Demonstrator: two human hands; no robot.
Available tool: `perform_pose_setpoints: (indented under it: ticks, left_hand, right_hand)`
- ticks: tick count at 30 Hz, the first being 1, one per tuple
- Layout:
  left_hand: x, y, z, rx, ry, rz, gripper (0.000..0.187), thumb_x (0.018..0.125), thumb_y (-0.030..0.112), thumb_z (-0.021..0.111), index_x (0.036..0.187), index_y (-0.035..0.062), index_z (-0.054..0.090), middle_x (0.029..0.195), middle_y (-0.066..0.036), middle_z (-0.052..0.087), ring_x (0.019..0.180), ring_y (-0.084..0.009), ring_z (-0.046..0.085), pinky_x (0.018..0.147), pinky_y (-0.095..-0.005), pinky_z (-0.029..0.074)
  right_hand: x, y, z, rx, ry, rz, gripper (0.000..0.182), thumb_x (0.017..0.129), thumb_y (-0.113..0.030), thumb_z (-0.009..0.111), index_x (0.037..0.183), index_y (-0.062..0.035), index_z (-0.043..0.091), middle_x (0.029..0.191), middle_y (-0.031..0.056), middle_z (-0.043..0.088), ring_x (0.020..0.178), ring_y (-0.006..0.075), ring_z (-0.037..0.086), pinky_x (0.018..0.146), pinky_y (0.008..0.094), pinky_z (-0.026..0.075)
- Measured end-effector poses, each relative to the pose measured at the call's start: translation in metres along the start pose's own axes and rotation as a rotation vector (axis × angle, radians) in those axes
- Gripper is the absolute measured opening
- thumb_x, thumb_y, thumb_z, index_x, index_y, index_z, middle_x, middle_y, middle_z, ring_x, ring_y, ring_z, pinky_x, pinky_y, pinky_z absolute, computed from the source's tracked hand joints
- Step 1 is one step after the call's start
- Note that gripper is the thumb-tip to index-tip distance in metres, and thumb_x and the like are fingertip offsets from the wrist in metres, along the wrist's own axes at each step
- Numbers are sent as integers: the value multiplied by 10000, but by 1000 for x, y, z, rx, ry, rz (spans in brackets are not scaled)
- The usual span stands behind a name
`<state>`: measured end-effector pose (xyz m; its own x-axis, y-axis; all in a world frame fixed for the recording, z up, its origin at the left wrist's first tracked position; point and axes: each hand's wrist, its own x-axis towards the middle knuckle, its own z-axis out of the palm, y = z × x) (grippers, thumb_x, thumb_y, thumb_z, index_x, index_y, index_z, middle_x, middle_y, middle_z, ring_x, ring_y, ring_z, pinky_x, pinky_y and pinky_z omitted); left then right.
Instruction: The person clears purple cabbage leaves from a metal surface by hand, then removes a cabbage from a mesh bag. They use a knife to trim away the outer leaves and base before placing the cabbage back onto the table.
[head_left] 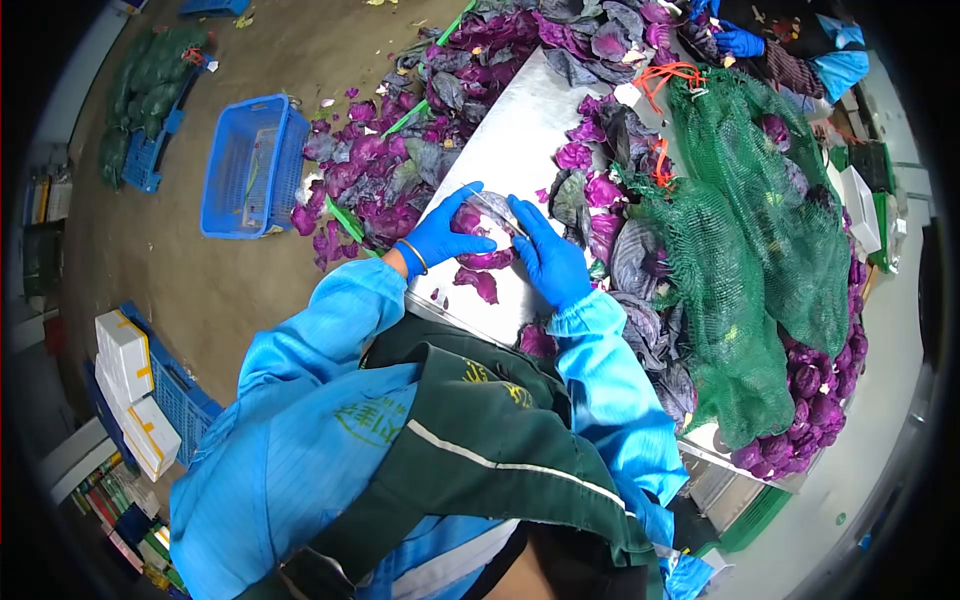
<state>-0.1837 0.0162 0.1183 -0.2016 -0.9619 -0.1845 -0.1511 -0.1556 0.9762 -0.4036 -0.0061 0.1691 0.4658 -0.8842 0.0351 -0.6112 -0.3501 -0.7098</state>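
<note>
My left hand (445,235), in a blue glove with a yellow band at the wrist, grips a red cabbage (466,220) from its left side. On the other side, my right hand (552,258), also gloved in blue, is closed on a knife (490,207). The thin blade slants across the top of the cabbage, and the fingers cover its handle. Below the cabbage, loose purple leaves (478,284) lie on the metal table (500,150).
Cabbage leaves (365,165) are heaped on the floor left of the table, beside a blue crate (210,205). Green net sacks (745,240) and a pile of red cabbages (810,415) lie to the right. A co-worker's gloved hand (740,42) shows at the top right.
</note>
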Motion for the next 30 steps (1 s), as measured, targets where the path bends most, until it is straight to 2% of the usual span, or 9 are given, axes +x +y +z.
perform_pose_setpoints:
  ticks: [3,5,6,9,15,18,21,26,30]
  left_hand:
    - [-1,10,-4,-227,-54,-91,1008,622,317,855,1425,71,299,1397,-170,383,1306,-277,356,1087,-374,285]
    - [-8,13,2,148,-102,188,997,644,251,839,1444,81,270,1421,-135,367,1320,-241,336,1102,-364,256]
    - [-13,18,5,146,-122,113,1011,649,269,835,1450,73,251,1431,-151,348,1333,-246,316,1111,-366,235]
    - [-15,3,12,23,12,39,996,663,246,824,1453,74,243,1420,-151,359,1335,-246,309,1119,-367,215]
    - [-20,11,37,-728,333,-351,898,699,176,809,1409,143,261,1272,-140,457,1153,-255,502,853,-372,534]
    - [-17,10,51,-696,396,-315,907,694,185,814,1406,125,256,1277,-141,450,1156,-256,498,878,-370,523]
    - [-17,7,56,-676,413,-244,910,688,195,820,1398,87,261,1285,-152,438,1149,-253,500,900,-361,507]
    - [-16,-12,70,-324,481,-48,962,649,221,851,1384,14,266,1291,-159,415,1168,-240,464,987,-343,411]
    - [-19,-13,58,-301,402,5,973,641,227,857,1386,19,267,1302,-156,405,1164,-232,462,992,-343,405]
  right_hand:
    - [19,7,9,60,-17,118,428,911,-333,531,1334,-305,468,1044,143,645,805,321,652,690,406,515]
    - [38,34,21,0,48,335,384,911,-357,530,1289,-291,527,854,168,655,746,323,645,648,406,503]
    - [42,42,26,142,110,378,357,912,-367,531,1261,-293,558,808,194,642,718,329,636,651,413,489]
    - [37,57,33,199,122,376,383,917,-376,523,1295,-312,521,800,215,634,717,344,631,666,422,482]
    - [-18,5,27,128,300,265,481,959,-297,428,1409,-140,364,1005,229,637,837,380,636,711,426,494]
    - [-34,-35,14,172,66,516,489,946,-273,465,1412,-167,362,1065,217,625,811,362,647,678,408,508]
    - [-38,-25,35,56,350,203,500,929,-254,502,1409,-206,368,986,182,650,711,347,645,608,404,504]
    - [-18,-26,28,-79,122,661,435,934,-295,488,1363,-236,447,959,194,651,655,341,637,561,422,489]
    - [-23,76,63,342,425,670,484,938,-357,484,1274,-10,508,1098,242,619,965,358,619,816,379,479]
